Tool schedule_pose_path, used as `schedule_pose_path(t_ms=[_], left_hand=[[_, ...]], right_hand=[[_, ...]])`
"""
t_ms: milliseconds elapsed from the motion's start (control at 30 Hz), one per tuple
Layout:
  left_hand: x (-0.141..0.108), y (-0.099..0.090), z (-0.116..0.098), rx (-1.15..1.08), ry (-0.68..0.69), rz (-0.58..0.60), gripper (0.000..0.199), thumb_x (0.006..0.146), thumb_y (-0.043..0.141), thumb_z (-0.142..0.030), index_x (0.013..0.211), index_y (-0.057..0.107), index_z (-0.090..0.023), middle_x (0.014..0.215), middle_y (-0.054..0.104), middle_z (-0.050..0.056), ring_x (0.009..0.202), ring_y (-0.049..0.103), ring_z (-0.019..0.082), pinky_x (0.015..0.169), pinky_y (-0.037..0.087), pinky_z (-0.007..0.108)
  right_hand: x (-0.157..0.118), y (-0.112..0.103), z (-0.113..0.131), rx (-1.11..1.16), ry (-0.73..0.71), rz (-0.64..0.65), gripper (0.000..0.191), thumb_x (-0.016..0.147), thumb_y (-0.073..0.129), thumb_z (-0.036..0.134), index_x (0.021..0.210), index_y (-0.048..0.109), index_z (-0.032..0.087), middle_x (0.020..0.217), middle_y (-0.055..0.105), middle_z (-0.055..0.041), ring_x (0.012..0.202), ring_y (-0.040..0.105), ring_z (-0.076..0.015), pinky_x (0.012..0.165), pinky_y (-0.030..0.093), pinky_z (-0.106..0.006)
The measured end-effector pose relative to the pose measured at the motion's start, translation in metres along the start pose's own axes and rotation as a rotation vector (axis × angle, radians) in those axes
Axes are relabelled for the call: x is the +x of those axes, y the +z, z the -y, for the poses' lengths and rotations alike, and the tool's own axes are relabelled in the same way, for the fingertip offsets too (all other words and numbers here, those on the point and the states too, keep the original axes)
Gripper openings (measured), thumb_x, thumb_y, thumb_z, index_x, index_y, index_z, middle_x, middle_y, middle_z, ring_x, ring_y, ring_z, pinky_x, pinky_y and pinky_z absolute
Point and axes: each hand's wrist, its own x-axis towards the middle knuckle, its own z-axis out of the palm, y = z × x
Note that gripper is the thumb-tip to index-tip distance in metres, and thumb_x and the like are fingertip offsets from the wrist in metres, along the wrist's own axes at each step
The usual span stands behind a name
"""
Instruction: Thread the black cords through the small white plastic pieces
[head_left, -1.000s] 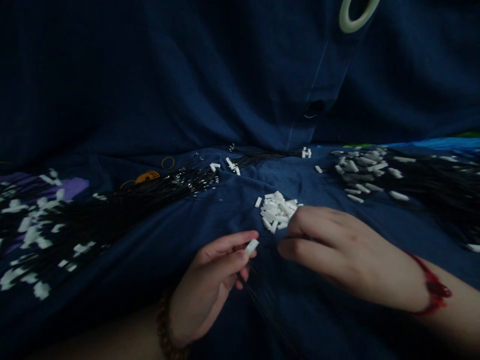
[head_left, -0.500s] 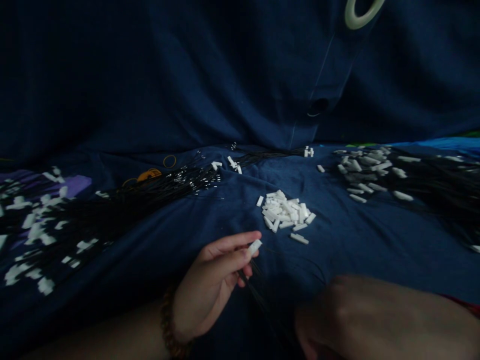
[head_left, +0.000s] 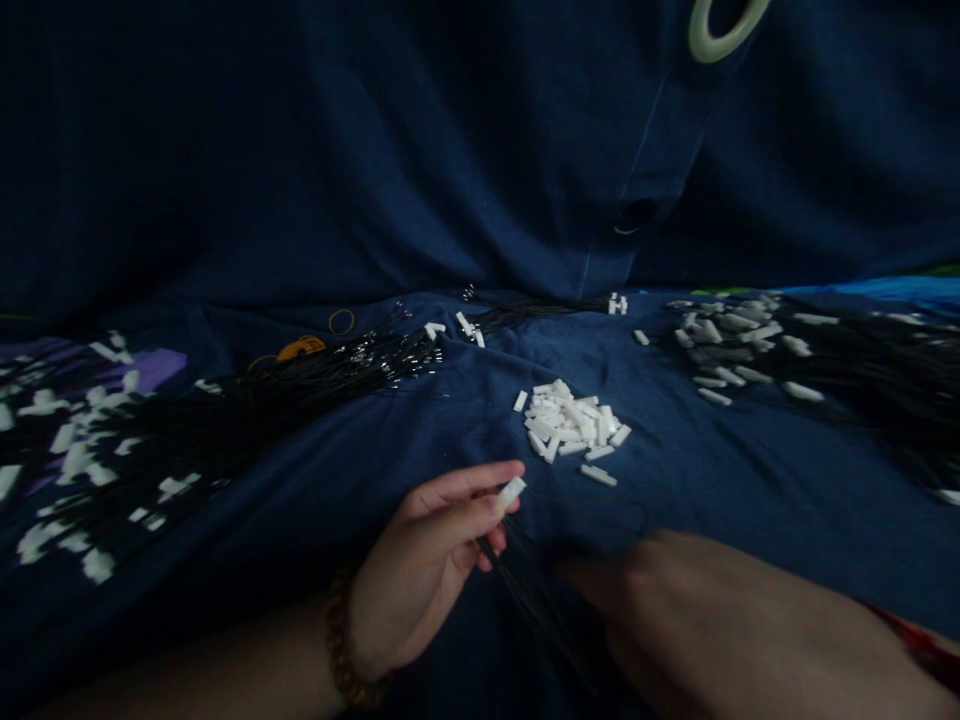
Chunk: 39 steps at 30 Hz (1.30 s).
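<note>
My left hand point(head_left: 424, 565) pinches a small white plastic piece point(head_left: 511, 492) between thumb and fingers, and thin black cords point(head_left: 525, 600) hang down from it. Above and to the right lies a loose pile of similar white pieces point(head_left: 570, 420) on dark blue cloth point(head_left: 465, 430). My right hand point(head_left: 660, 620) is blurred low in the view, below the pile and apart from it. Its fingers point toward the cords, and I cannot tell whether it holds anything.
Bundles of black cords with white pieces point(head_left: 847, 365) lie at the right, and more point(head_left: 105, 470) at the left. Metal-tipped cords point(head_left: 375, 360) lie farther back. Behind them are a rubber band point(head_left: 341, 321) and an orange object point(head_left: 300, 348). Dark blue fabric rises behind, with a pale ring point(head_left: 727, 25).
My right hand has drawn back from the pile toward the bottom of the view, leaving several pieces spread at the pile's right side. My left hand has barely moved.
</note>
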Motion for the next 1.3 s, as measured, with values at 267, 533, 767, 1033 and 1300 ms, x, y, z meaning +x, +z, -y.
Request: schedule_pose_path(t_ms=[267, 533, 767, 1033, 1300], left_hand=[[0.0, -0.001, 0.002, -0.042, 0.002, 0.035, 0.023, 0.069, 0.064, -0.015, 0.092, 0.067, -0.018, 0.076, 0.064, 0.003, 0.059, 0.049, 0.007, 0.056, 0.034, 0.02], [0.0, 0.0, 0.003, -0.064, 0.034, 0.054, 0.023, 0.071, 0.062, -0.015, 0.093, 0.067, -0.018, 0.079, 0.063, 0.003, 0.064, 0.051, 0.009, 0.062, 0.036, 0.022], [0.001, 0.001, 0.004, -0.036, 0.066, 0.045, 0.023, 0.071, 0.062, -0.016, 0.093, 0.066, -0.018, 0.079, 0.061, 0.003, 0.067, 0.05, 0.011, 0.062, 0.036, 0.023], [0.001, 0.001, 0.005, 0.02, 0.075, 0.03, 0.024, 0.07, 0.063, -0.018, 0.093, 0.066, -0.019, 0.076, 0.06, 0.003, 0.064, 0.048, 0.01, 0.06, 0.034, 0.023], [0.0, 0.002, 0.003, 0.1, 0.068, 0.016, 0.021, 0.071, 0.062, -0.016, 0.091, 0.067, -0.019, 0.08, 0.061, 0.003, 0.061, 0.047, 0.008, 0.055, 0.033, 0.021]], right_hand=[[0.032, -0.001, -0.004, 0.738, 0.089, 0.231, 0.025, 0.086, 0.037, 0.017, 0.072, 0.059, 0.019, 0.059, 0.054, 0.0046, 0.051, 0.048, -0.0065, 0.045, 0.032, -0.016], [0.035, 0.012, -0.004, 0.994, 0.127, 0.164, 0.016, 0.081, 0.046, 0.016, 0.079, 0.062, 0.016, 0.07, 0.06, 0.0023, 0.062, 0.053, -0.0084, 0.057, 0.039, -0.016], [0.034, 0.013, 0.001, 0.938, 0.158, 0.085, 0.011, 0.08, 0.051, 0.02, 0.076, 0.061, 0.016, 0.069, 0.061, 0.0031, 0.06, 0.054, -0.0079, 0.054, 0.039, -0.016], [0.034, 0.012, 0.004, 0.709, 0.076, 0.002, 0.015, 0.079, 0.047, 0.009, 0.072, 0.058, 0.016, 0.068, 0.059, 0.0034, 0.059, 0.052, -0.0072, 0.057, 0.036, -0.018], [0.032, 0.004, 0.002, 0.652, 0.047, 0.061, 0.019, 0.081, 0.042, 0.008, 0.073, 0.057, 0.017, 0.071, 0.057, 0.0042, 0.062, 0.051, -0.0065, 0.059, 0.035, -0.017]])
